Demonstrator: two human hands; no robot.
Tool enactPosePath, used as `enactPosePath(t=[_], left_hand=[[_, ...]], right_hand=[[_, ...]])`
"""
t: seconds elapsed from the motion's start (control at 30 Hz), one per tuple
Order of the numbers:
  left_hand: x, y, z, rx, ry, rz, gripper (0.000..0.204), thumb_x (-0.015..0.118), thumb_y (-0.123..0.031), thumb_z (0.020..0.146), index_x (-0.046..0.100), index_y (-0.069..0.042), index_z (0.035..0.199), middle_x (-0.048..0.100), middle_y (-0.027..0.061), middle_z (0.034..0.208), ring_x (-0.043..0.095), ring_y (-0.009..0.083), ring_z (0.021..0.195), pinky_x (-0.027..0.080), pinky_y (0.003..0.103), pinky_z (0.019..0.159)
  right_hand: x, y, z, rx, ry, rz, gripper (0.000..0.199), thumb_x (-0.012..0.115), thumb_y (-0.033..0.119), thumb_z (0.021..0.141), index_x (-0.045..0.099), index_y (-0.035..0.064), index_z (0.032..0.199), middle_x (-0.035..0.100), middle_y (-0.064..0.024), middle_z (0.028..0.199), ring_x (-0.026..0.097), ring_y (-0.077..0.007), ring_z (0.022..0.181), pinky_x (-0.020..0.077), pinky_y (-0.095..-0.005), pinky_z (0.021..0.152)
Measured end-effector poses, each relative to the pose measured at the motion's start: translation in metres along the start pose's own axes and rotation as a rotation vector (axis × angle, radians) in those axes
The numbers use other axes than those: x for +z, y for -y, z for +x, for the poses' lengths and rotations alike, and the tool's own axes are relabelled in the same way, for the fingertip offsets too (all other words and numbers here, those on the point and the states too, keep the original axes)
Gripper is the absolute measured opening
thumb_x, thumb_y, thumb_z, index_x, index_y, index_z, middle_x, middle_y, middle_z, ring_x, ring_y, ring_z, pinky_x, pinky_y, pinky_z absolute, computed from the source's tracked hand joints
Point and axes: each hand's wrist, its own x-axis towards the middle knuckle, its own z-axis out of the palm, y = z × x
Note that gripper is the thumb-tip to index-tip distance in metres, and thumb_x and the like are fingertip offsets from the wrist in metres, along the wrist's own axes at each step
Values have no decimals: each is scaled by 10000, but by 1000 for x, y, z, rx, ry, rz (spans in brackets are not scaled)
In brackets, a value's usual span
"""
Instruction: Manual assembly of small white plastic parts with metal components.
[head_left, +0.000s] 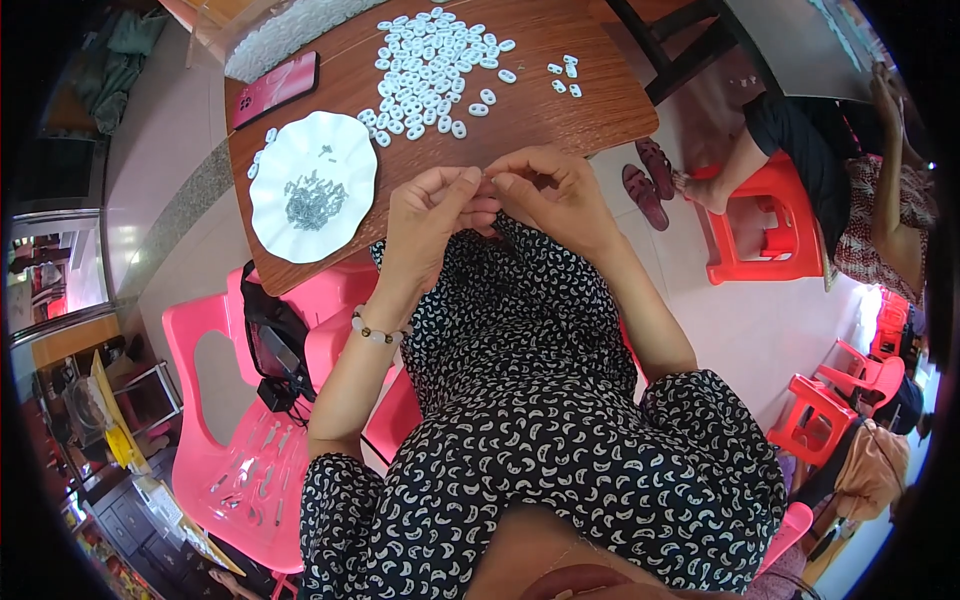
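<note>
My left hand point(436, 208) and my right hand point(562, 197) meet over the table's near edge, above my lap. The fingers of both are pinched together at the tips. What lies between them is too small and too covered to make out. Ahead of my hands a heap of small white oval pieces with two holes each point(432, 75) spreads over the brown wooden table point(540, 110). To the left stands a white plate with a wavy rim point(275, 150), holding a pile of small grey metal pins or screws point(316, 203).
Several white pieces point(566, 72) lie apart at the table's right. A pink phone point(277, 90) rests at the far left. Beside me is a pink chair point(225, 455) with a black bag point(275, 330). Another person sits on a red stool point(768, 215) to the right, near sandals point(645, 192).
</note>
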Motion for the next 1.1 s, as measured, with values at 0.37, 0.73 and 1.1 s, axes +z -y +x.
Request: enactPosePath(t=[0.37, 0.73, 1.1], left_hand=[[-3, -1, -3, 24, -19, -39, 268, 613, -193, 919, 620, 56, 1018, 679, 141, 903, 664, 162, 776, 555, 264, 694], [-11, 1, -7, 15, -13, -63, 262, 608, -195, 922, 621, 48, 1018, 677, 137, 898, 657, 156, 767, 551, 259, 689], [-8, 1, -9, 91, 7, 178, 233, 595, -198, 929, 641, 26, 975, 674, 72, 866, 615, 99, 699, 509, 223, 629]], right_hand=[[11, 11, 6, 144, -32, -49, 166, 666, 150, 868, 662, -4, 929, 633, 7, 749, 544, -27, 648, 424, -174, 572], [22, 10, -3, 93, -80, 105, 148, 631, 144, 899, 630, -3, 884, 595, 27, 739, 496, -14, 642, 389, -164, 554], [15, 12, -7, -105, -127, -275, 106, 614, 105, 874, 625, 12, 825, 589, -3, 716, 516, -69, 662, 404, -217, 590]])
